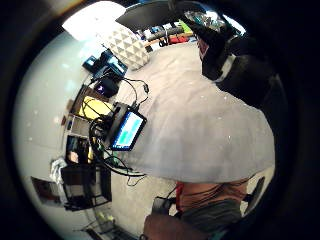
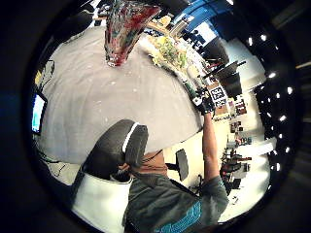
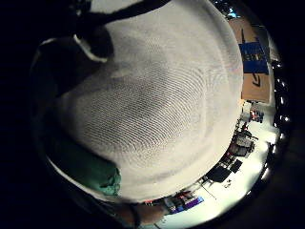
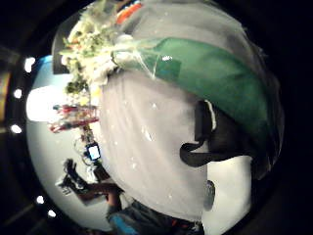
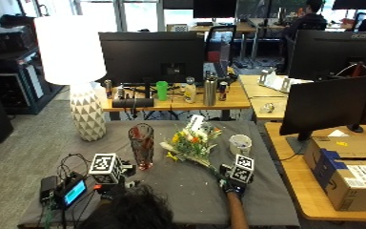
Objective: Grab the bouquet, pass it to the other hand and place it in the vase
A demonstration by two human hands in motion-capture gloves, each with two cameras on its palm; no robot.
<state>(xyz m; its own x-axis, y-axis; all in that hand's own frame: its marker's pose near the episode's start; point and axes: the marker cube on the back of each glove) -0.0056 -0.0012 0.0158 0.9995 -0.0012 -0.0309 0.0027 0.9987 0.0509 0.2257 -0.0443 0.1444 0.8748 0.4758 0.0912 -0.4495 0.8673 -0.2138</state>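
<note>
The bouquet (image 5: 191,143) of yellow and white flowers lies on the grey table (image 5: 183,200), heads toward the back, its green wrapped stems (image 4: 220,83) pointing at the person. My right hand (image 5: 232,185) is low on the table at the stem end, and its thumb (image 4: 205,142) curls beside the wrap. The red-tinted glass vase (image 5: 141,145) stands upright to the left of the flowers and holds nothing. My left hand (image 5: 110,191) stays near the front left of the table, apart from the vase, and holds nothing.
A white mug (image 5: 240,143) stands just right of the flowers. A small lit screen with cables (image 5: 74,193) lies at the table's front left corner. A white lamp (image 5: 85,112) stands on the floor at the back left. A desk with bottles runs behind the table.
</note>
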